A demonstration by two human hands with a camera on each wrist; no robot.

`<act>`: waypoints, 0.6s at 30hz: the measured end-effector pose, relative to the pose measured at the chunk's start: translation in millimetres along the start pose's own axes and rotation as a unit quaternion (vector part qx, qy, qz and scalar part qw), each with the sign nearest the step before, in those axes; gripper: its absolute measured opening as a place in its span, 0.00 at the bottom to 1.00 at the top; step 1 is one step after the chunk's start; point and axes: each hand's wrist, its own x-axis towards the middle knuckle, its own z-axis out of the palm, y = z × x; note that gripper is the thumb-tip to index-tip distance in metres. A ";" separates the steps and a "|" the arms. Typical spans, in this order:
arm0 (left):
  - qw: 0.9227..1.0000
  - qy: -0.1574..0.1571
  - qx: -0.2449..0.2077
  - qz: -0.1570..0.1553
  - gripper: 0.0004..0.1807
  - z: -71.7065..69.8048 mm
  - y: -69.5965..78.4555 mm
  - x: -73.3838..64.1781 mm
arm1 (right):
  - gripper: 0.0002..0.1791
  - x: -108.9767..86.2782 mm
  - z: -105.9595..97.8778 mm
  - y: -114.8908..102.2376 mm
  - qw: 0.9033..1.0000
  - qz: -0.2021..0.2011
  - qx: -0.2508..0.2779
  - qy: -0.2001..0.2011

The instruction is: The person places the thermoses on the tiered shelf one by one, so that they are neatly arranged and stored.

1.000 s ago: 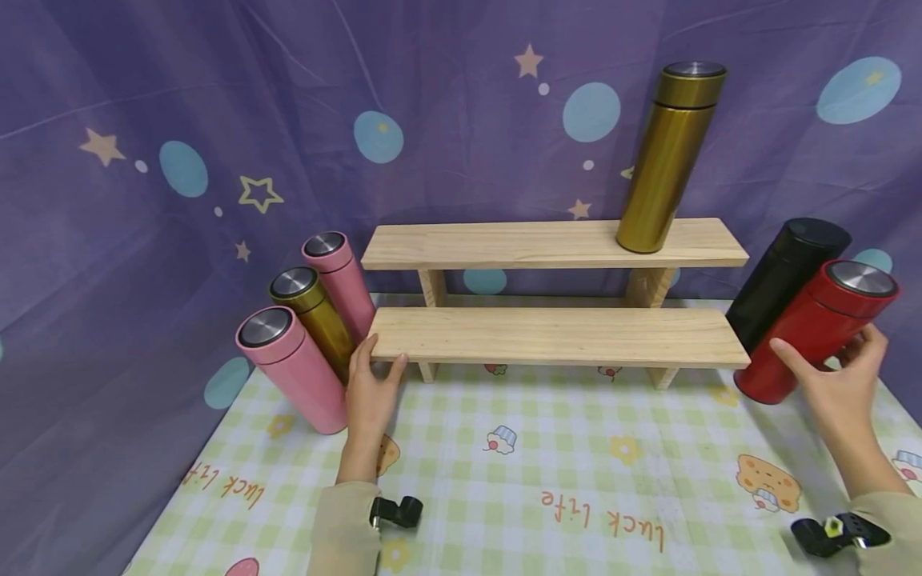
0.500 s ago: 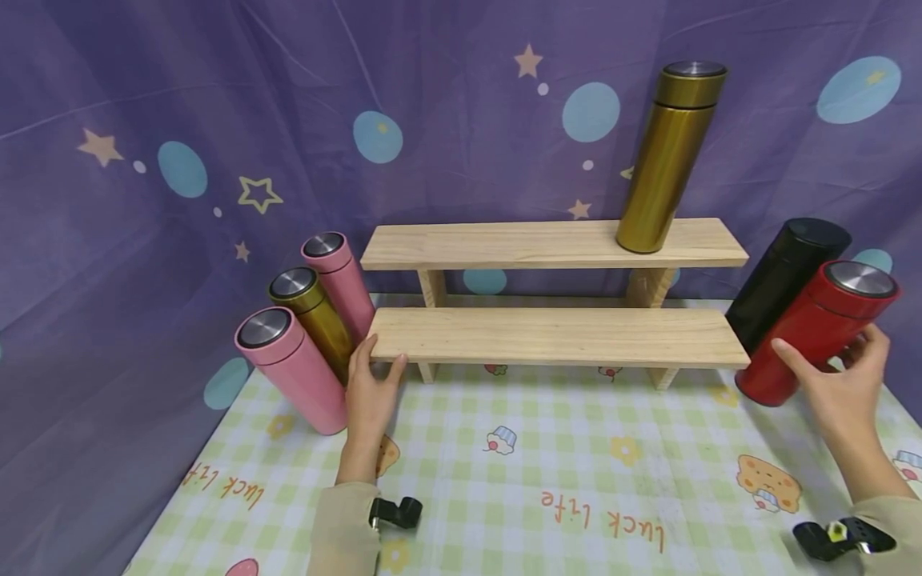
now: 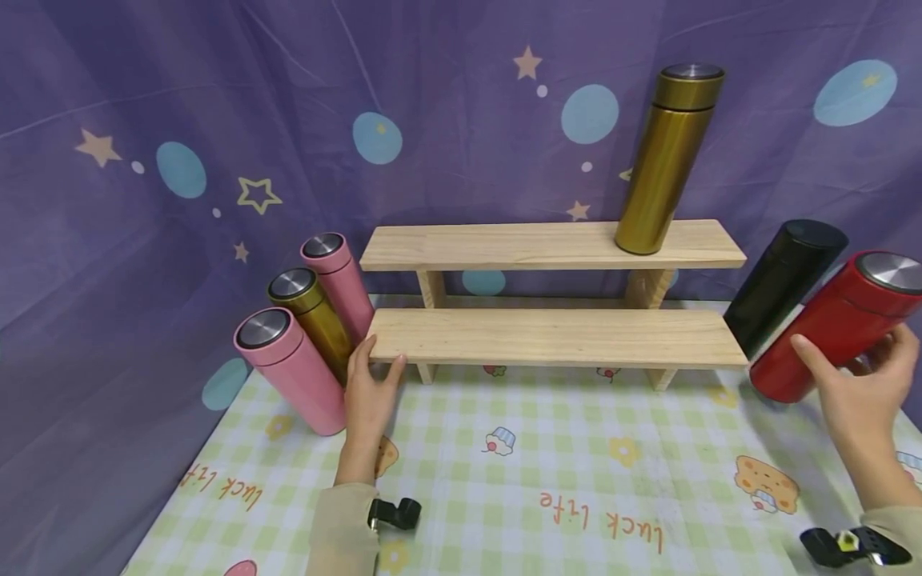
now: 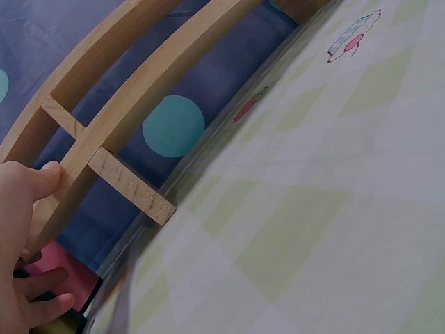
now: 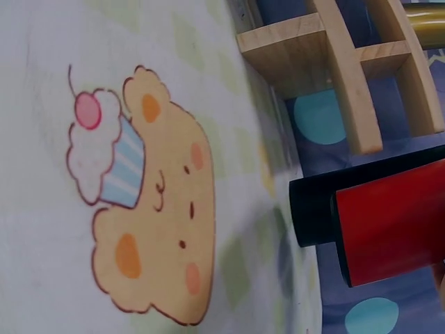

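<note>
My right hand [image 3: 860, 396] grips a red thermos [image 3: 839, 328] with a steel-topped lid, thumb on its near side. In the right wrist view the base of the red thermos [image 5: 389, 226] shows off the tablecloth, in front of a black thermos [image 5: 313, 205]. That black thermos [image 3: 785, 280] stands at the right end of a two-tier wooden shelf [image 3: 558, 336]. My left hand [image 3: 370, 396] holds the front left corner of the lower board, its thumb on the front edge of the shelf [image 4: 69, 163]. A gold thermos [image 3: 670, 160] stands on the upper tier's right.
Left of the shelf, two pink thermoses, a front one [image 3: 291, 372] and a back one [image 3: 338, 280], stand with a gold thermos [image 3: 313, 316] between them, near my left hand. A checked tablecloth [image 3: 562, 456] covers the table. A purple curtain [image 3: 461, 80] hangs behind.
My right hand has moved the red thermos to the right, away from the black one, opening a gap between them. My left hand has stayed on the shelf corner.
</note>
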 end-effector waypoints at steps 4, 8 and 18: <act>1.000 0.001 0.000 0.000 0.39 -0.2 -0.8 -0.1 | 0.41 -2.1 -2.7 -3.7 1.000 -0.021 0.010 0.010; 1.000 0.000 0.000 -0.003 0.39 -0.2 -1.1 -0.3 | 0.40 -6.2 -5.5 -10.8 0.999 -0.039 0.015 0.011; 1.000 -0.004 0.009 -0.011 0.40 -0.4 0.5 -0.7 | 0.39 -14.5 -8.5 -35.7 0.997 -0.070 0.020 0.002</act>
